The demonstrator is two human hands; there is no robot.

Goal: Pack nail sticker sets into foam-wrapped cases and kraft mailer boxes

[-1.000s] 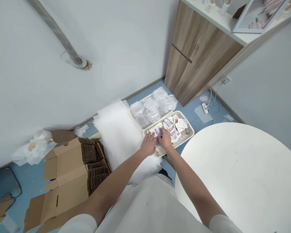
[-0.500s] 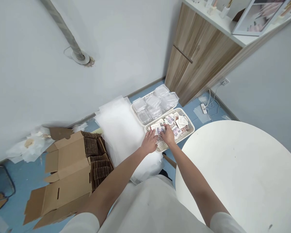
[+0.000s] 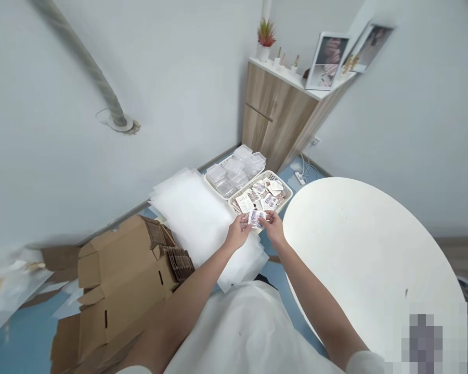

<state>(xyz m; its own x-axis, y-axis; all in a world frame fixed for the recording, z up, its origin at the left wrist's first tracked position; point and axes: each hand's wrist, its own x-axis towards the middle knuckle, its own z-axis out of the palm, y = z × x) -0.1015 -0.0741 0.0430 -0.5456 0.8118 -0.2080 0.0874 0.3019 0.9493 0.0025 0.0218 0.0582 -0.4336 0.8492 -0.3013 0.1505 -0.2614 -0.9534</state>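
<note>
My left hand [image 3: 237, 232] and my right hand [image 3: 274, 228] are closed in a pinch at the near edge of a white plastic basket [image 3: 287, 199]. Between them are small white cards [image 3: 257, 218] with purple nail-like prints, held side by side; the fingers hide part of them, and I cannot tell how many there are. In the basket lie many loose cards of the same sort [image 3: 270, 200], some with the printed side up and one pale, text-covered card [image 3: 245, 203] at the left.
Behind stands a second basket full of clear plastic boxes [image 3: 234, 166]. White sheets [image 3: 197, 208] are stacked to the left, with folded cardboard boxes [image 3: 120, 280] beyond. A round white table [image 3: 366, 249] is at my right; a wooden cabinet [image 3: 273, 104] stands in the corner.
My hands have come up and back from inside the basket, holding the purple-printed cards. The view has tilted up and turned right, showing more of the cabinet top.
</note>
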